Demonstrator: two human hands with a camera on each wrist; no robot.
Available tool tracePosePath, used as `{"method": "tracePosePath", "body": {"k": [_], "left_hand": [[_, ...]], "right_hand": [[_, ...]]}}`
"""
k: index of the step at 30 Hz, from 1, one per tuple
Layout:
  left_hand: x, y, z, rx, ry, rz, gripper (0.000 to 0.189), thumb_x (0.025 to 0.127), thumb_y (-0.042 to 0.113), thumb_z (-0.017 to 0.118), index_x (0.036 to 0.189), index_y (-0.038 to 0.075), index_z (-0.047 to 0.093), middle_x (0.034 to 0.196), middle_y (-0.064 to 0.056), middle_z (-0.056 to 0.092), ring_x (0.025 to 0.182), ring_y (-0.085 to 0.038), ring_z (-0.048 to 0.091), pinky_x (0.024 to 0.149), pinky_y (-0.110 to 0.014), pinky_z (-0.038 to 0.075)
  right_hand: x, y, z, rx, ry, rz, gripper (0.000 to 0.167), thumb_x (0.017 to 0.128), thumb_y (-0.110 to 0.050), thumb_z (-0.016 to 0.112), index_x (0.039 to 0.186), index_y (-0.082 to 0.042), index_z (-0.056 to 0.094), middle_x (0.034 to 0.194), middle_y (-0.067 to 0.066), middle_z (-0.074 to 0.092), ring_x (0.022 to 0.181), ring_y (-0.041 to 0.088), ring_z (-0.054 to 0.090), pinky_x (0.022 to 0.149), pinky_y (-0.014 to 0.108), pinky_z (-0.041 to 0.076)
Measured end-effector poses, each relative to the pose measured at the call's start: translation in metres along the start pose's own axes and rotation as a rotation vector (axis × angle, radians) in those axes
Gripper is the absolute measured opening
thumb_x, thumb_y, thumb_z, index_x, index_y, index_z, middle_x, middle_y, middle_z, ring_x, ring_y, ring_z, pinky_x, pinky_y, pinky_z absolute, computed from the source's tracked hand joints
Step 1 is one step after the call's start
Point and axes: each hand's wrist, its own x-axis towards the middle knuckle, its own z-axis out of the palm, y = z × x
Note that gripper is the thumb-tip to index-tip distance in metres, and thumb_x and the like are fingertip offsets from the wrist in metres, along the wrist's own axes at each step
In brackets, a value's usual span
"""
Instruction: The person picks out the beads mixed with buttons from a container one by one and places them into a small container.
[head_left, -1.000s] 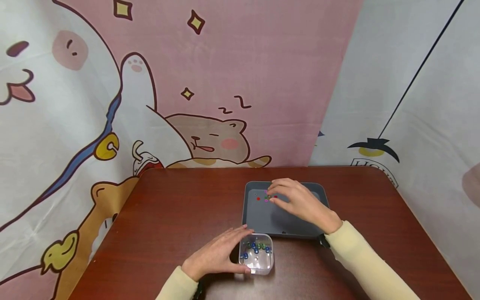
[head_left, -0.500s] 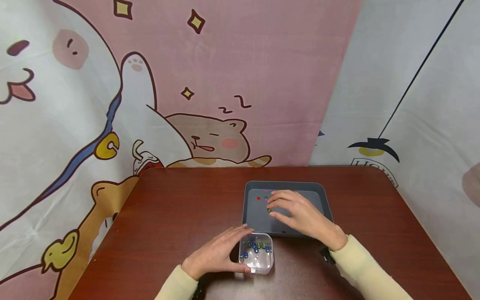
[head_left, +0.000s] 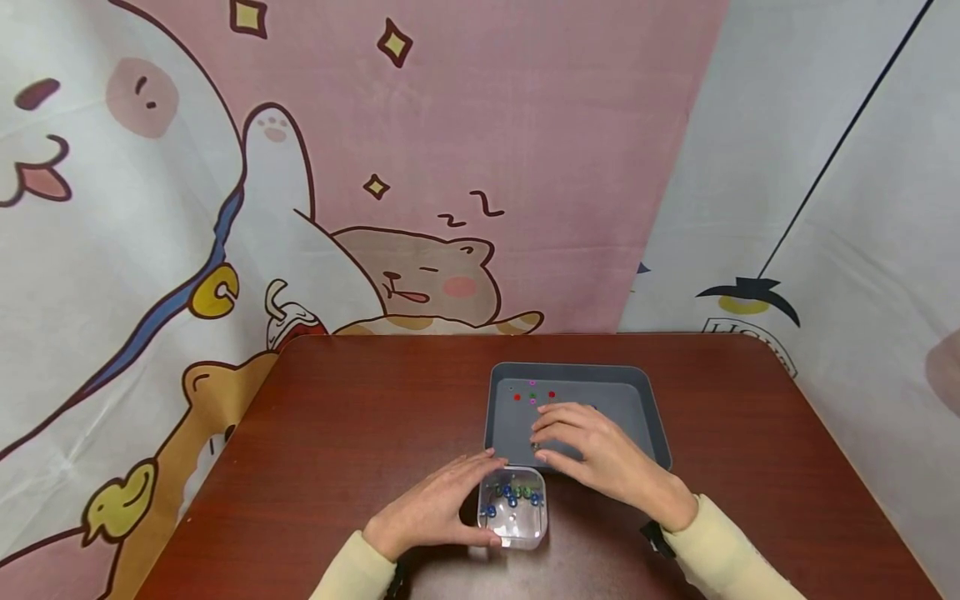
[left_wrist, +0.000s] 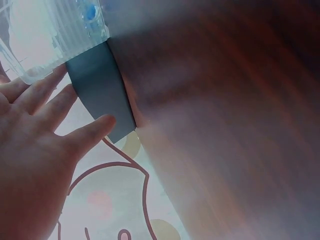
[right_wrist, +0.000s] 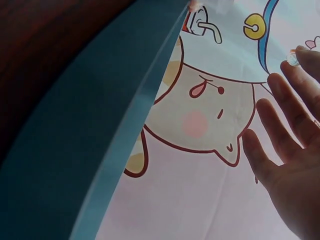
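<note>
My left hand [head_left: 438,507] holds a clear plastic box [head_left: 542,533] by its left side, thumb at the near corner and fingertips at the far one. Several blue and green marbles [head_left: 513,501] lie inside. Over the near part of a grey tray [head_left: 491,425], my right hand [head_left: 600,450] pinches a small marble [head_left: 536,446] between thumb and fingers. The right wrist view shows this marble [right_wrist: 293,57] as clear glass with a coloured streak, partly hidden by the fingertips. In the left wrist view, fingers [left_wrist: 50,107] reach up to the box [left_wrist: 60,35].
Small red dots [head_left: 517,397], pink rings [head_left: 532,383] and a green spot [head_left: 533,395] show at the tray's far left; whether marks or loose pieces, I cannot tell. Box and tray stand close together on a brown wooden table [head_left: 360,408]. A cartoon-printed cloth [head_left: 555,167] hangs behind.
My right hand has picked the marble from among the coloured spots and carried it toward me, near the tray's front edge by the box. The left hand and box have stayed put.
</note>
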Motion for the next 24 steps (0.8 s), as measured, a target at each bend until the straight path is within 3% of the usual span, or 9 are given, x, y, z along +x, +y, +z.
{"method": "tracePosePath", "body": {"k": [2,12,20,24], "left_hand": [[0.000,0.000,0.000,0.002,0.002,0.003,0.097,0.086,0.069,0.071,0.160,0.017,0.038,0.161,-0.011,0.043,0.147,-0.027,0.043,0.118,-0.051,0.040],[-0.001,0.001,0.001,-0.007,-0.004,-0.008,0.097,0.085,0.070,0.071,0.160,0.018,0.038,0.161,-0.012,0.043,0.146,-0.028,0.044,0.117,-0.052,0.041],[0.000,0.000,0.001,-0.026,-0.015,-0.023,0.097,0.085,0.071,0.070,0.160,0.018,0.039,0.161,-0.010,0.043,0.147,-0.027,0.043,0.117,-0.053,0.040],[0.000,0.000,0.000,-0.029,-0.014,-0.021,0.097,0.085,0.070,0.071,0.160,0.017,0.039,0.161,-0.011,0.043,0.147,-0.027,0.043,0.117,-0.053,0.040]], "right_hand": [[-0.002,-0.003,0.001,0.004,-0.006,0.004,0.022,0.089,-0.022,0.083,0.109,-0.019,0.077,0.116,-0.005,0.071,0.121,0.021,0.063,0.096,0.050,0.056],[-0.011,-0.010,0.009,0.027,0.007,-0.034,0.015,0.096,-0.028,0.076,0.109,-0.019,0.076,0.116,-0.006,0.071,0.119,0.022,0.064,0.098,0.046,0.055],[-0.017,-0.014,0.015,0.027,-0.007,-0.042,0.019,0.089,-0.023,0.083,0.106,-0.017,0.077,0.115,-0.009,0.070,0.119,0.021,0.065,0.099,0.043,0.055],[-0.019,-0.015,0.017,0.017,-0.006,-0.054,0.016,0.095,-0.029,0.078,0.107,-0.019,0.076,0.115,-0.010,0.070,0.118,0.021,0.065,0.099,0.042,0.054]]}}
